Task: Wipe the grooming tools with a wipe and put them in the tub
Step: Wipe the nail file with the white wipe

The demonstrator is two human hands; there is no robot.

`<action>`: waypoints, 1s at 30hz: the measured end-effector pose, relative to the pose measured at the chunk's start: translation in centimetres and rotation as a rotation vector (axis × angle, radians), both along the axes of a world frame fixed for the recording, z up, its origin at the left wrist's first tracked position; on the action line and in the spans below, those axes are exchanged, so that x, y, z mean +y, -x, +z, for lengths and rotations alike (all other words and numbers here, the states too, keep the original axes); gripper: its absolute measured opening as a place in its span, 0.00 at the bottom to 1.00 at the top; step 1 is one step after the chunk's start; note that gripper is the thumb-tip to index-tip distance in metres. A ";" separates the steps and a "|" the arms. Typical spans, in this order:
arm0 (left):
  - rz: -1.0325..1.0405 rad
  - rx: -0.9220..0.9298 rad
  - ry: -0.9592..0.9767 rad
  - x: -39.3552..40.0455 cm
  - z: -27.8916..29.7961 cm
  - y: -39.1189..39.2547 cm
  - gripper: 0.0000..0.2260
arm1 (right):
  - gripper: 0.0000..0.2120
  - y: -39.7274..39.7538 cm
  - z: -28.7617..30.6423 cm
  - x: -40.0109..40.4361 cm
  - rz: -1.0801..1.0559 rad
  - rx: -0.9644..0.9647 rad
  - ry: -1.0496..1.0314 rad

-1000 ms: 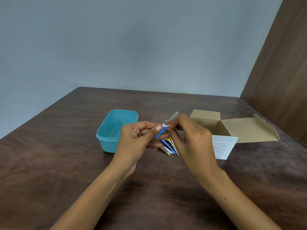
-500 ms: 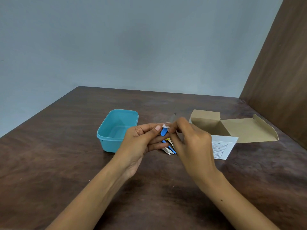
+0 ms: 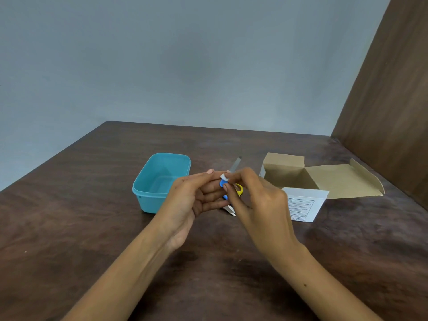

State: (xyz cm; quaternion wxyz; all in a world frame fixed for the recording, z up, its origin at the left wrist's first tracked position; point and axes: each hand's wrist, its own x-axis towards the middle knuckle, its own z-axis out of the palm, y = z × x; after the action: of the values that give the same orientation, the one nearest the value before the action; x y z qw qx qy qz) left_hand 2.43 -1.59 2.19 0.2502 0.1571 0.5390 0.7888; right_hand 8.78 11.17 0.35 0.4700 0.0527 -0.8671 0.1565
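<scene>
Tub [image 3: 148,193] left of both hands, open box [image 3: 287,172] right, all on table [image 3: 69,228].

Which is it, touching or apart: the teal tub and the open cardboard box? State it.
Apart. The head view shows bare table between the teal tub and cardboard box.

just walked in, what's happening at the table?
A person is cleaning small grooming tools. The left hand holds a blue-handled tool while the right hand pinches a small white wipe against it. A few more tools lie on the table under the hands. The teal tub at left looks empty. An open cardboard box sits at right.
</scene>
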 end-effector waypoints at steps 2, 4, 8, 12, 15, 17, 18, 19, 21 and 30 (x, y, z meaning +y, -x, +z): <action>-0.019 -0.015 -0.003 0.0 0.1 0.0 0.15 | 0.10 -0.2 0.2 0.2 0.048 -0.008 0.076; -0.030 -0.011 -0.001 -0.1 0.1 -0.1 0.15 | 0.14 -0.3 0.4 0.3 0.063 -0.020 0.090; -0.057 -0.007 0.008 -0.1 0.0 -0.1 0.14 | 0.08 -0.3 0.6 0.5 0.069 0.057 0.101; -0.071 0.092 0.067 -0.1 0.2 -0.4 0.11 | 0.05 -0.3 0.8 0.9 0.058 0.126 0.161; 0.114 0.330 0.185 0.0 0.0 -0.8 0.07 | 0.05 -0.3 1.3 1.3 0.066 0.158 0.323; 0.344 0.628 0.334 0.1 -0.5 -0.6 0.04 | 0.06 -0.2 1.7 1.6 0.074 0.137 0.472; 0.418 0.752 0.399 0.1 -0.7 -0.4 0.04 | 0.06 -0.2 1.8 1.7 0.086 0.110 0.548; 0.457 0.839 0.443 0.1 -0.9 -0.3 0.05 | 0.06 -0.1 1.8 1.8 0.106 0.082 0.617; 0.472 0.927 0.475 0.1 -1.2 -0.1 0.06 | 0.05 -0.1 1.9 2.1 0.154 0.044 0.716; 0.268 0.704 0.385 0.6 -1.0 -0.3 0.04 | 0.05 0.0 1.3 2.5 0.060 0.139 0.407</action>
State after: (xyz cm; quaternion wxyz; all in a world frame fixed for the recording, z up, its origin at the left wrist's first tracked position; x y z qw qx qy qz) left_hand 2.72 -1.03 1.15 -0.0295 0.2959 0.7448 0.5973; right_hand 8.75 13.68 1.66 0.5249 -0.0069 -0.7811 0.3380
